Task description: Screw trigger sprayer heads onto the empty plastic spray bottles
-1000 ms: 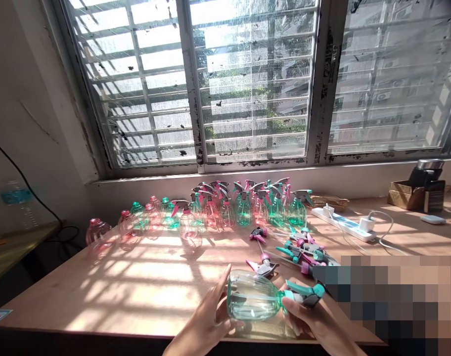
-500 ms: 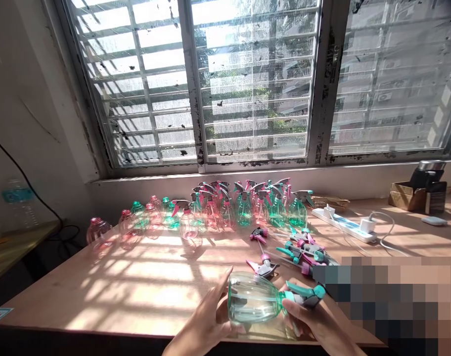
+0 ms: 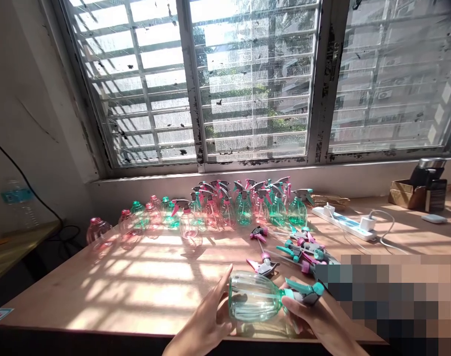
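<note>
Tipped sideways, the green bottle (image 3: pixel 253 299) hung above the surface (image 3: pixel 136 282) edge
Head view: left hand (image 3: pixel 210 324) wrapped its grip round the base, right hand (image 3: pixel 316 321) closed its grip on the trigger head (image 3: pixel 303 291); a slip might have sent it off the edge

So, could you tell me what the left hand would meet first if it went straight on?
The left hand cups the clear green plastic spray bottle; beyond, probably the loose pink-grey trigger head.

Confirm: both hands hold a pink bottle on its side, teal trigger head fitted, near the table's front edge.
Wrong colour: in the head view the bottle is green, not pink. Left hand and right hand hold it on its side, teal trigger head fitted, near the table's front edge.
</note>
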Tool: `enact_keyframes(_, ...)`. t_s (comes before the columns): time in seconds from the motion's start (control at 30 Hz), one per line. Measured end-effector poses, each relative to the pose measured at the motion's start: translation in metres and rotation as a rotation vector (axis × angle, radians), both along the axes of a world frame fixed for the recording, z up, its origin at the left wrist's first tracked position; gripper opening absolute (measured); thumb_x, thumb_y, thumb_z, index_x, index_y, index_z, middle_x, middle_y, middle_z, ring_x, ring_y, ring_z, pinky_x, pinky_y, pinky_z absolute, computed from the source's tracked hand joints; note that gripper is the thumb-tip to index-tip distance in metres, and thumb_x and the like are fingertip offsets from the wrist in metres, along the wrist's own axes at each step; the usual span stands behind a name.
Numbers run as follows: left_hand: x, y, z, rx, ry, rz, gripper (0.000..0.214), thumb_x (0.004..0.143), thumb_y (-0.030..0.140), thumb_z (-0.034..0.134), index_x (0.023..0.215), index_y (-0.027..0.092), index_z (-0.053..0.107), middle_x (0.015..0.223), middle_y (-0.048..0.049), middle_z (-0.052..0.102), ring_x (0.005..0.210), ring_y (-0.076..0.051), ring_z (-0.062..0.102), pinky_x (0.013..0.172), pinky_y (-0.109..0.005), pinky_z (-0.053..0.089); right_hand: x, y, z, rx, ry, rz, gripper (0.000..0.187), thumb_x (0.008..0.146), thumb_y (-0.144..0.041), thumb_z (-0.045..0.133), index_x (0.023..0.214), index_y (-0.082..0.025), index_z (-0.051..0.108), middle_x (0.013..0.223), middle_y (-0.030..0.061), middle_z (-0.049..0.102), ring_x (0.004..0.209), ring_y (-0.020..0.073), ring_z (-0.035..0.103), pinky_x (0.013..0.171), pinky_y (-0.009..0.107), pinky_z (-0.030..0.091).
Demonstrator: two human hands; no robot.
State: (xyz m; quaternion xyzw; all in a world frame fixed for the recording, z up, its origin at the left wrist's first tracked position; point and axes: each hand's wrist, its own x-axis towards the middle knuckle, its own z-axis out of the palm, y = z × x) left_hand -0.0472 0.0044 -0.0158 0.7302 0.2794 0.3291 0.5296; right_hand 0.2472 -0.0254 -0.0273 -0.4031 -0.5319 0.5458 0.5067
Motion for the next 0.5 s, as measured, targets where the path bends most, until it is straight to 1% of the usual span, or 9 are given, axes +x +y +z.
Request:
enact_keyframes(0.07,-0.0007,0.0002,-0.0005,0.001,0.014,0.007,0.098,0.091,0.028,0.074,0.161,0.044,0.008,0.162,-0.0074,0.038,0.150,-0.037,0.035,0.118,-0.049,0.040,-0.0002,-0.0005,0.0019,0.025,-0.003,0.016,0.045,0.085,-0.063,0.071,0.075,-0.021,0.058,0.051,-0.0050,0.056,0.047,0.0119,0.046,0.052,0.029,0.031)
enact_keyframes(0.13,-0.0012,0.0000,-0.0010,-0.001,0.007,0.026,0.103,0.088,0.026,0.078,0.161,0.044,0.007,0.163,-0.0069,0.037,0.150,-0.038,0.034,0.119,-0.051,0.037,0.0000,-0.0009,0.0041,0.037,-0.026,0.026,0.042,0.087,-0.061,0.070,0.078,-0.022,0.058,0.050,-0.0059,0.055,0.047,0.0125,0.046,0.052,0.030,0.031)
enact_keyframes(0.2,-0.0013,-0.0003,-0.0013,-0.005,0.006,0.045,0.106,0.085,0.026,0.081,0.161,0.044,0.008,0.165,-0.0065,0.034,0.151,-0.039,0.031,0.121,-0.054,0.034,0.0007,-0.0008,0.0056,0.038,-0.065,0.034,0.041,0.088,-0.059,0.069,0.076,-0.022,0.058,0.051,-0.0053,0.055,0.049,0.0136,0.047,0.053,0.031,0.032)
enact_keyframes(0.27,-0.0010,-0.0007,-0.0010,-0.007,0.016,0.063,0.105,0.084,0.027,0.082,0.161,0.043,0.012,0.168,-0.0063,0.029,0.152,-0.040,0.029,0.121,-0.057,0.032,0.0016,-0.0002,0.0061,0.036,-0.089,0.054,0.040,0.088,-0.058,0.068,0.072,-0.022,0.059,0.053,-0.0039,0.057,0.049,0.0145,0.047,0.053,0.032,0.033)
enact_keyframes(0.37,0.0007,-0.0017,0.0009,-0.005,0.021,0.066,0.101,0.084,0.029,0.082,0.161,0.041,0.017,0.171,-0.0054,0.022,0.153,-0.040,0.027,0.122,-0.055,0.031,0.0023,0.0006,0.0058,0.031,-0.100,0.057,0.038,0.088,-0.055,0.068,0.070,-0.023,0.058,0.054,-0.0033,0.058,0.049,0.0152,0.048,0.054,0.033,0.035)
enact_keyframes(0.5,0.0049,-0.0041,0.0046,-0.038,-0.038,0.046,0.095,0.088,0.033,0.079,0.159,0.047,0.017,0.172,-0.0025,0.018,0.154,-0.037,0.026,0.121,-0.051,0.036,0.0010,-0.0008,0.0073,0.019,-0.105,0.029,0.034,0.088,-0.054,0.068,0.079,-0.023,0.056,0.053,-0.0055,0.057,0.049,0.0156,0.048,0.057,0.034,0.037)
